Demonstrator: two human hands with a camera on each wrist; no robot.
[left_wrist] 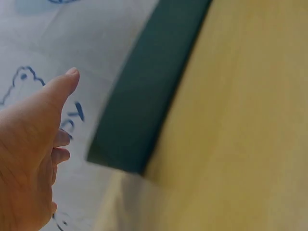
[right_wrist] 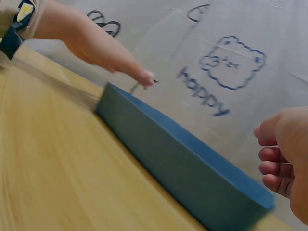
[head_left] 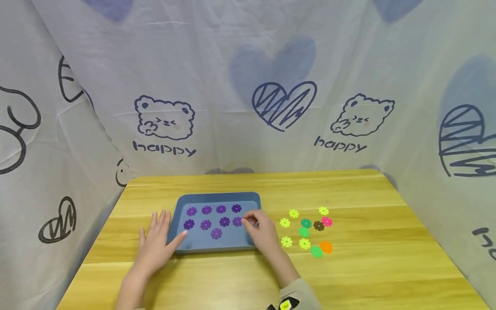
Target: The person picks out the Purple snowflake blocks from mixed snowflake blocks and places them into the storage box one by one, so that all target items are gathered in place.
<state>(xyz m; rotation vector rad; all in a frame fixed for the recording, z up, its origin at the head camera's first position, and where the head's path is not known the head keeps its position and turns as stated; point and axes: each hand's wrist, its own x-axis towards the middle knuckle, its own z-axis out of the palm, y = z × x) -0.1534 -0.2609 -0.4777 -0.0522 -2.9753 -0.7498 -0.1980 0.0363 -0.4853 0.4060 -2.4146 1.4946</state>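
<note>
A shallow blue tray [head_left: 217, 249] lies on the wooden table, with several purple flower-shaped discs [head_left: 206, 224] spaced in rows on its floor. My left hand [head_left: 155, 247] rests at the tray's left end, fingers spread, thumb reaching over the front-left corner. In the left wrist view, that hand [left_wrist: 29, 154] shows its thumb extended. Over the tray's right side is my right hand [head_left: 263, 230], its fingertips right at the edge of a purple disc [head_left: 237, 221]. From the right wrist, this hand [right_wrist: 291, 159] has curled fingers above the tray's rim, with no disc visible between them.
Right of the tray, loose flower-shaped discs lie scattered: several yellow ones [head_left: 286, 242], green ones [head_left: 316, 251], a brown [head_left: 319, 225], a pink [head_left: 327, 221] and an orange one [head_left: 326, 247]. A printed white cloth [head_left: 224, 142] hangs behind the table [head_left: 217, 284].
</note>
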